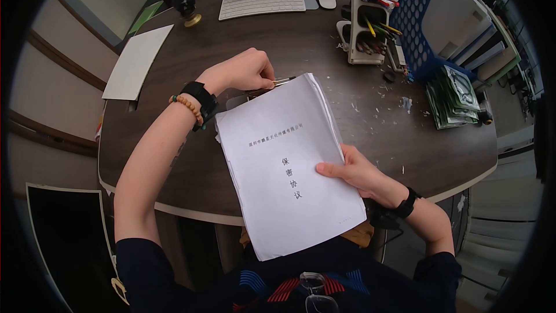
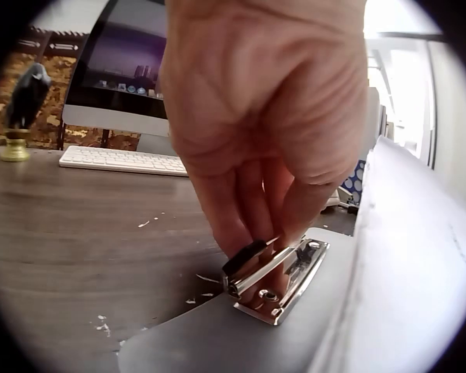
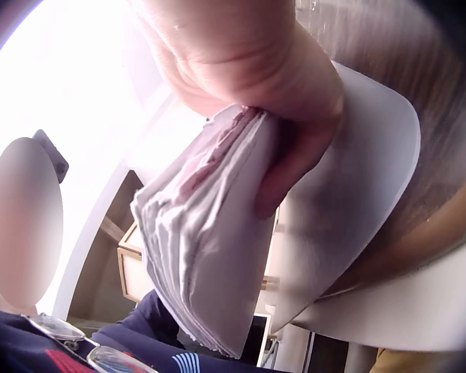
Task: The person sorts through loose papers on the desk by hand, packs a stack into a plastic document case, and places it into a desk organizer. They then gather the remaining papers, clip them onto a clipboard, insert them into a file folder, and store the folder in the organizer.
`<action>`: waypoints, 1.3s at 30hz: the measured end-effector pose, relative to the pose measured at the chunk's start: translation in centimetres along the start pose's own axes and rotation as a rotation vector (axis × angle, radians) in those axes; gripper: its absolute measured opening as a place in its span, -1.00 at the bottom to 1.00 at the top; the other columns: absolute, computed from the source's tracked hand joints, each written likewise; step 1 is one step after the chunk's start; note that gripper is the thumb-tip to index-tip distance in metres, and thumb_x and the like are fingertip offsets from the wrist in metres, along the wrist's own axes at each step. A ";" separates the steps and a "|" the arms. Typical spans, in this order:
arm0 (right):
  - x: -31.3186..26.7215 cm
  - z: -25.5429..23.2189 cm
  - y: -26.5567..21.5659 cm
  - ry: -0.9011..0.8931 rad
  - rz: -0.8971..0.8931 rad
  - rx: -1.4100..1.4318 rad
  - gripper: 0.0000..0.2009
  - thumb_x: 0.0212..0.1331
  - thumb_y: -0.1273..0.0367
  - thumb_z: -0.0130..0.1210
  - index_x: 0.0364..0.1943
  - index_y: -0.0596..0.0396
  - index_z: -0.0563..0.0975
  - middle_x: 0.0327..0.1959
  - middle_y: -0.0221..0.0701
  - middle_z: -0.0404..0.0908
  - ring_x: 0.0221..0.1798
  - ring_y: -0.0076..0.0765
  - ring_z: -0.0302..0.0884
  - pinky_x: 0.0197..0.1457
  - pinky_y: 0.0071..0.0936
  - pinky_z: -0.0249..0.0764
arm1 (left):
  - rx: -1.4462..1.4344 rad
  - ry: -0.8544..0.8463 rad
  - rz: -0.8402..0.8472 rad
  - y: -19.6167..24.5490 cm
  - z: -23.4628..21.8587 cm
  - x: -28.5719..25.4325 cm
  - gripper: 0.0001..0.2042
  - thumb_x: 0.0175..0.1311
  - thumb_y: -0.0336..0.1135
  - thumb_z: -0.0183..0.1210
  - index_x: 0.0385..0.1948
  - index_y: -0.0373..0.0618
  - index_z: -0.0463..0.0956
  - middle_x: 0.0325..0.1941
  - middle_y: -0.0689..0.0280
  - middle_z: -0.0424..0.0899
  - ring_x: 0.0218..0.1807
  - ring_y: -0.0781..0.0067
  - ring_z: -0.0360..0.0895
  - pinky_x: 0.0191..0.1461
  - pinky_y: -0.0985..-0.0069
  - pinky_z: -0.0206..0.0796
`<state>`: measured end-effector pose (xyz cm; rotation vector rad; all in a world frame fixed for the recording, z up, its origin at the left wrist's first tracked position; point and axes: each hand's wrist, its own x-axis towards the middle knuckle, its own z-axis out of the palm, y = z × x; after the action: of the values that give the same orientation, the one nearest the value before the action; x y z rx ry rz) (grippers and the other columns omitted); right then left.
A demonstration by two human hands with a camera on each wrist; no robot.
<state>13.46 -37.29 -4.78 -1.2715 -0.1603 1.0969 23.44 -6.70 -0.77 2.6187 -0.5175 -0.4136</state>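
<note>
With its thumb and fingertips, my left hand [image 1: 246,71] pinches the metal clip [image 2: 291,281] at the top of a grey clipboard [image 2: 217,330]. The clipboard lies on the desk, mostly hidden from above by the papers. A thick stack of white papers [image 1: 295,214], its top sheet printed with Chinese characters, is in my right hand [image 1: 368,175], thumb on top and fingers underneath. From the right wrist view, the stack [image 3: 221,256] is tilted above the board, its edges uneven and crumpled.
A white keyboard [image 1: 263,6] and mouse [image 1: 326,0] sit at the back. To the right stand a pen organizer [image 1: 366,52], a blue perforated holder [image 1: 418,29] and some green packets [image 1: 452,101]. Paper scraps [image 1: 406,104] litter the desk. A white board [image 1: 139,61] lies at left.
</note>
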 end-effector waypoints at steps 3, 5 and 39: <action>-0.1 -0.2 -0.3 -0.032 0.006 -0.007 -0.57 0.25 0.39 0.16 0.13 0.32 0.35 -0.06 -0.18 0.58 -0.09 -0.40 0.62 -0.06 -0.42 0.63 | -0.042 -0.018 -0.025 0.1 -0.3 0.1 -0.82 0.08 -0.39 0.25 -0.33 -0.29 0.68 -0.44 0.08 0.71 -0.43 0.35 0.66 -0.31 0.50 0.47; 0.1 -0.2 -0.5 -0.011 0.025 0.010 -0.57 0.25 0.40 0.16 0.14 0.31 0.35 -0.04 -0.18 0.58 -0.07 -0.39 0.62 -0.04 -0.42 0.63 | -0.027 -0.025 -0.017 0.3 -0.4 0.0 -0.82 0.09 -0.39 0.25 -0.32 -0.29 0.68 -0.44 0.09 0.72 -0.43 0.36 0.66 -0.32 0.50 0.46; 2.6 -2.2 -3.6 0.067 0.074 -0.123 -0.51 0.14 0.52 0.13 0.13 0.48 0.25 -0.04 0.05 0.51 -0.09 -0.14 0.65 -0.10 -0.32 0.67 | 0.018 0.037 0.010 0.9 0.4 -1.1 -0.89 0.07 -0.44 0.18 -0.48 -0.32 0.61 -0.53 0.12 0.67 -0.45 0.30 0.63 -0.32 0.44 0.44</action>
<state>18.27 -36.57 -3.79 -1.4328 -0.1324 1.1200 22.11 -7.16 -0.43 2.6346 -0.5248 -0.3583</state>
